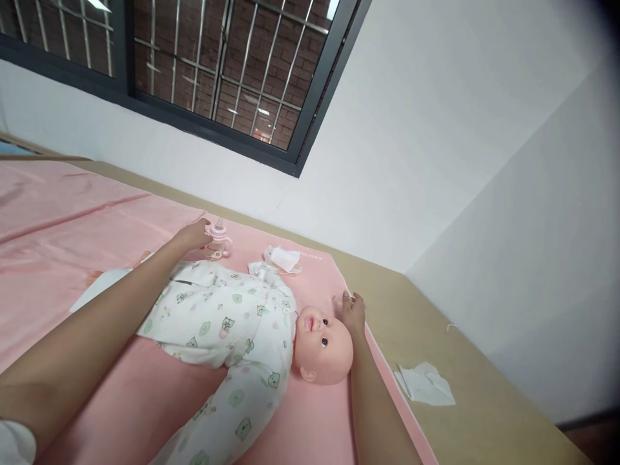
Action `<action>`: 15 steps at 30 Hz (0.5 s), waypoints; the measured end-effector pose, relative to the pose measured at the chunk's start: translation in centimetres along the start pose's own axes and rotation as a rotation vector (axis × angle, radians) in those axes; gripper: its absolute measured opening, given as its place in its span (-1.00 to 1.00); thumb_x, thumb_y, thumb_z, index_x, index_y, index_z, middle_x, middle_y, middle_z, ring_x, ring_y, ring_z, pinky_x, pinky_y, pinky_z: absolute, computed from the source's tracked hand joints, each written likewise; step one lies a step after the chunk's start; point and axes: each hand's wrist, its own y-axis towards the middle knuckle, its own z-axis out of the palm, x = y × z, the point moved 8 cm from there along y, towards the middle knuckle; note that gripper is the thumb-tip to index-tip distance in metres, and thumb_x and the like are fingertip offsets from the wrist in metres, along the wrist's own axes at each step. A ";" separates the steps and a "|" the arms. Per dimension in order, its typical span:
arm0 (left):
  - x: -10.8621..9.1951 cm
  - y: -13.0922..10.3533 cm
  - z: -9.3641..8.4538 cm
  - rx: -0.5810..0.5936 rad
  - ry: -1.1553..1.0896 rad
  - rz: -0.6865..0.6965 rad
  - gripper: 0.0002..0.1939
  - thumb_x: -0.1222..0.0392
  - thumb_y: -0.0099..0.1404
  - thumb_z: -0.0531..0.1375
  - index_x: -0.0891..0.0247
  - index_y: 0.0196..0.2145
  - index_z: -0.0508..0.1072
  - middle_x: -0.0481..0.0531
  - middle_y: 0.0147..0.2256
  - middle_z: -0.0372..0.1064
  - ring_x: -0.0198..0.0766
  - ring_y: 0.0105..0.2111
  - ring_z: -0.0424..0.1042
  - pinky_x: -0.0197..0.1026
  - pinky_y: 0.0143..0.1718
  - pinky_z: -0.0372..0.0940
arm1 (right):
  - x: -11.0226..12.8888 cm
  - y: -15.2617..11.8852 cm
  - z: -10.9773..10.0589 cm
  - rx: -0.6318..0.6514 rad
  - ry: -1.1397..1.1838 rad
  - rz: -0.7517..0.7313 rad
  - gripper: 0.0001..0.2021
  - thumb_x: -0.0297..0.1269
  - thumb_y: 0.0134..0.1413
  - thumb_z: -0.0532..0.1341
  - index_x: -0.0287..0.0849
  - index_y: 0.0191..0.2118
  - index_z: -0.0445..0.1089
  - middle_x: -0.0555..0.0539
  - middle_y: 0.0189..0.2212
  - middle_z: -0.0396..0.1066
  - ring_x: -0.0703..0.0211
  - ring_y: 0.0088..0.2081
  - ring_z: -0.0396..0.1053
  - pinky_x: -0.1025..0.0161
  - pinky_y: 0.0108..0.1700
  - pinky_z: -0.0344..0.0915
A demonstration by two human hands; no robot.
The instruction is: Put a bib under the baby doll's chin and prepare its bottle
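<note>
A baby doll (325,345) in white pajamas printed with green bears lies on its back on a pink blanket (320,420). My left arm reaches across its body, and my left hand (197,234) is closed at the side of a baby bottle (219,239) with a pink collar and handles. The bottle stands upright beyond the doll's torso. Past the top of the doll's head, by the blanket's edge, is my right hand (354,313), its fingers loosely bent and apart. Nothing shows in it. A small pink shape beside its fingers is too unclear to name.
A pacifier (216,256) lies at the bottle's foot. Beyond the doll's far arm is a tissue pack (283,259). A crumpled white tissue (426,383) rests on the tan surface (387,303) at right. White walls and a dark-framed, barred window (223,71) stand behind.
</note>
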 end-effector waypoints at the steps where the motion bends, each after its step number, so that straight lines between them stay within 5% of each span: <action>1: -0.1 -0.2 -0.3 -0.001 0.019 0.000 -0.29 0.26 0.09 0.15 0.30 0.22 0.15 0.13 -0.25 0.54 -0.04 -0.21 0.53 -0.16 -0.16 0.32 | 0.3 -0.1 -0.2 -0.009 -0.001 -0.006 -0.19 0.20 0.03 -0.06 -0.50 0.13 0.17 -0.53 0.04 0.24 -0.22 0.07 0.24 -0.06 0.12 0.14; 6: -1.4 -2.4 -3.4 -0.097 0.097 -0.021 -0.26 0.21 0.12 0.14 0.36 0.25 0.07 0.33 -0.07 0.45 0.20 -0.03 0.41 0.03 -0.11 0.28 | 2.9 -0.6 -1.7 -0.133 -0.011 -0.124 -0.33 0.09 0.12 -0.12 -0.44 0.05 0.27 -0.44 0.00 0.31 -0.18 0.07 0.22 -0.04 0.14 0.09; 9: -4.2 -4.9 -4.6 -0.151 0.069 0.051 -0.27 0.19 0.16 0.11 0.35 0.26 0.02 0.28 -0.02 0.42 0.17 -0.01 0.39 0.02 -0.08 0.27 | 4.9 -1.2 -2.2 -0.191 -0.010 -0.261 -0.41 0.04 0.16 -0.14 -0.38 -0.08 0.37 -0.37 -0.10 0.39 -0.13 -0.02 0.27 -0.02 0.09 0.13; 12: -8.8 -7.6 -3.5 -0.096 -0.007 0.213 -0.35 0.18 0.20 0.07 0.26 0.24 0.05 0.15 -0.02 0.43 0.00 -0.06 0.43 -0.09 -0.10 0.29 | 6.5 -1.7 -1.2 -0.112 0.007 -0.364 -0.47 0.00 0.18 -0.16 -0.30 -0.17 0.41 -0.30 -0.16 0.43 -0.07 -0.07 0.29 0.01 0.05 0.15; 15: -14.6 -10.1 0.0 0.095 -0.078 0.436 -0.47 0.18 0.21 0.07 0.21 0.16 0.20 0.07 -0.03 0.44 -0.15 -0.08 0.44 -0.23 -0.11 0.29 | 7.7 -2.7 0.6 0.043 0.017 -0.415 -0.50 -0.01 0.21 -0.17 -0.22 -0.25 0.41 -0.24 -0.22 0.44 -0.02 -0.10 0.30 0.05 0.00 0.18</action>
